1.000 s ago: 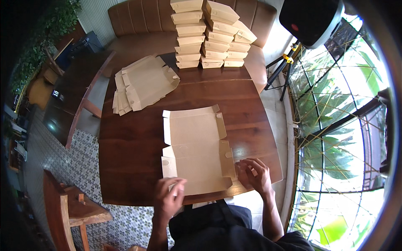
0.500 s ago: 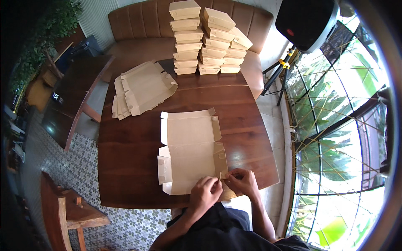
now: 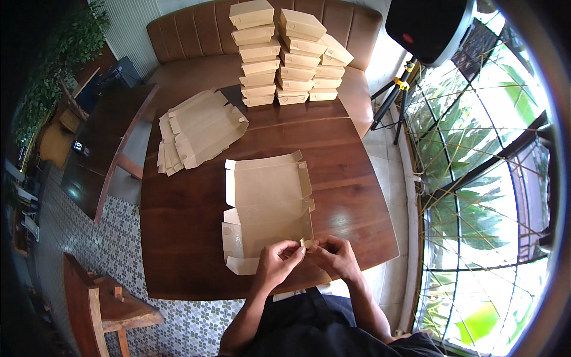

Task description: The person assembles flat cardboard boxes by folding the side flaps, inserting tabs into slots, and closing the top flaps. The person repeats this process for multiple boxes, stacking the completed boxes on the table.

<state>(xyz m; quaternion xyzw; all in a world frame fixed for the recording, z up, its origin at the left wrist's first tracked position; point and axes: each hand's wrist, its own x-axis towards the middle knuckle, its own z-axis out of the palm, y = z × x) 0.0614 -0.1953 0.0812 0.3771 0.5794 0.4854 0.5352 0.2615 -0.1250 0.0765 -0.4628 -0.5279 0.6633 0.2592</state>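
Observation:
A brown cardboard box blank [image 3: 267,190] lies unfolded in front of me, some of its side flaps raised. At its near right corner my left hand [image 3: 279,262] pinches a small corner flap between thumb and fingers. My right hand [image 3: 336,257] is closed on the same corner from the right, its fingertips close to those of the left. The blank's right side wall stands up beside the hands. Its left side flaps lean outward, and the far panel lies open on the table. Part of the near edge is hidden behind my left hand.
Flat box blanks [image 3: 202,128] lie piled at the table's far left. Several folded boxes [image 3: 259,53] stand in tall stacks along the far edge of the wooden table [image 3: 184,238]. Behind is a brown bench [image 3: 190,35]; a black speaker on a tripod [image 3: 401,86] stands at right.
The right side wall of the blank has come more upright. Both hands have shifted slightly left and closer together at the corner, where the small flap is now bent.

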